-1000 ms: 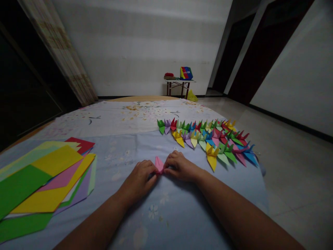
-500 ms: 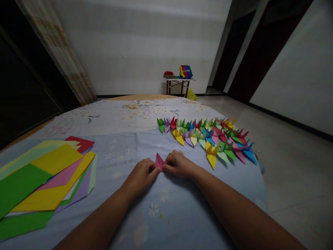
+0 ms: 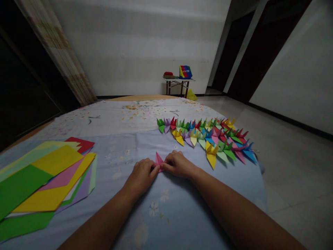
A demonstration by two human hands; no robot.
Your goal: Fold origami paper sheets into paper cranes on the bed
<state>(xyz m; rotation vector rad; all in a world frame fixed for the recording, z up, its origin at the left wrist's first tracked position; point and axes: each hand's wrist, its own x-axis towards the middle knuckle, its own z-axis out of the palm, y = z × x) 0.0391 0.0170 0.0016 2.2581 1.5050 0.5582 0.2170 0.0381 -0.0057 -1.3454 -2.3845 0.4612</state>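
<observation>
A small folded pink paper [image 3: 159, 159] stands between my two hands near the middle of the table, its pointed tip upward. My left hand [image 3: 144, 171] pinches its left lower side between thumb and curled fingers. From the other side, my right hand [image 3: 179, 164] grips the lower right part, its thumb close to the left thumb. The fingertips hide the paper's lower edges. To the right lie rows of folded paper cranes [image 3: 212, 152] in many colours, apart from my hands.
Loose sheets of coloured paper [image 3: 57, 159] lie overlapping at the left. A blue and white flowered cloth [image 3: 153, 225] covers the round table. Farther back, a small side table [image 3: 179, 80] against the wall holds a colourful box [image 3: 185, 72]. A yellow bag [image 3: 191, 95] sits beside it.
Both hands keep their grip on the pink paper, and its upright point has tilted slightly. The thumbs have shifted a little; the cranes and sheets lie as before.
</observation>
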